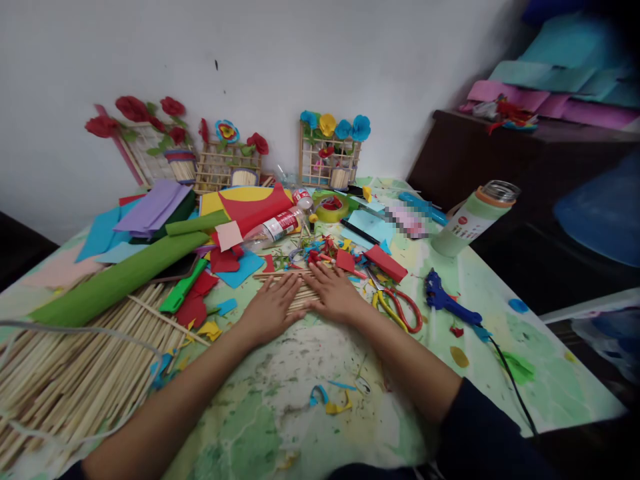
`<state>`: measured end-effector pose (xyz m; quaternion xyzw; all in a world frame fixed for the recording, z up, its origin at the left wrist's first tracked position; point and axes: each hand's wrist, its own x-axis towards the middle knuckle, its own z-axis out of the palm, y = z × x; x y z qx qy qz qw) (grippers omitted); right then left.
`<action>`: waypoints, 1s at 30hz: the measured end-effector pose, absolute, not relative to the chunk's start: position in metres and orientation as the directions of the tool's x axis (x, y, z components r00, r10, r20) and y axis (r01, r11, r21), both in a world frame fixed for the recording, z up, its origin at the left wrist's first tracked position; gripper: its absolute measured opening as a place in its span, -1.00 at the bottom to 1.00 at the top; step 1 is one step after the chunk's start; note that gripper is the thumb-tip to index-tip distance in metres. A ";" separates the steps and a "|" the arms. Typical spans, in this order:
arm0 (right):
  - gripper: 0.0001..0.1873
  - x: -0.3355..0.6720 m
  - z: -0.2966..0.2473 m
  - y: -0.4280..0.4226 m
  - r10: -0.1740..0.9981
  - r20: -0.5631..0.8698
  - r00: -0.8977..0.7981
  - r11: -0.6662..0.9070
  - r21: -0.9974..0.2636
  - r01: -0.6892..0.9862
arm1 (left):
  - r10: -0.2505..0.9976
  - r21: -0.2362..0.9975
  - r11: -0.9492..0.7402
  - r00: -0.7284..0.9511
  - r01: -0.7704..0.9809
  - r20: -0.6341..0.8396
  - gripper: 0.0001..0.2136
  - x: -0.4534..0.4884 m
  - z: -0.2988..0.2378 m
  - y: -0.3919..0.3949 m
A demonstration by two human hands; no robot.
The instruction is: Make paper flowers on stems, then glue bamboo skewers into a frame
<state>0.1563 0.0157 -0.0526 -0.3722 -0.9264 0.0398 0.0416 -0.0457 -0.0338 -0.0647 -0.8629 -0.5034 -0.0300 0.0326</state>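
Two hands, left hand and right hand, lie flat with fingers slightly spread on a row of thin wooden sticks on the tabletop, where light, even pressure should keep them parallel.

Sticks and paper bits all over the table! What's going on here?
A person has both hands spread flat on a small row of thin sticks: the left hand on one side, the right hand on the other. Scissors lie beside the right hand, with a blue glue gun farther right. A big pile of sticks lies to the left. At the back, paper flowers decorate stick frames by the wall.
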 end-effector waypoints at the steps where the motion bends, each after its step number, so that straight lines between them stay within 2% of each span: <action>1: -0.25 0.153 -0.053 0.022 0.706 0.048 -0.707 0.707 -0.101 0.700 | 0.873 -0.028 -0.479 0.480 0.877 0.087 -0.33 -0.046 -0.064 -0.028; 4: -0.27 0.150 -0.052 0.025 0.719 0.063 -0.693 0.695 -0.092 0.713 | 0.881 -0.027 -0.463 0.463 0.886 0.094 -0.32 -0.047 -0.064 -0.025; 11: -0.20 0.170 -0.053 -0.021 0.658 0.063 -0.751 0.751 -0.132 0.647 | 0.849 0.023 -0.525 0.522 0.851 0.085 -0.33 -0.046 -0.069 -0.060; 20: -0.26 0.145 -0.060 0.036 0.739 0.078 -0.669 0.673 -0.122 0.729 | 0.892 0.058 -0.450 0.445 0.891 0.078 -0.36 -0.053 -0.061 0.002; 26: -0.25 0.148 -0.053 0.032 0.760 0.117 -0.639 0.649 -0.132 0.749 | 0.879 -0.002 -0.466 0.463 0.885 0.111 -0.44 -0.059 -0.053 0.002; 28: -0.21 0.156 -0.050 0.019 0.763 0.139 -0.631 0.646 -0.140 0.750 | 0.898 -0.022 -0.409 0.406 0.912 0.171 -0.47 -0.067 -0.051 -0.010; 30: -0.20 0.164 -0.050 0.005 0.785 0.138 -0.604 0.620 -0.162 0.768 | 0.937 0.013 -0.271 0.261 0.962 0.232 -0.46 -0.075 -0.053 -0.024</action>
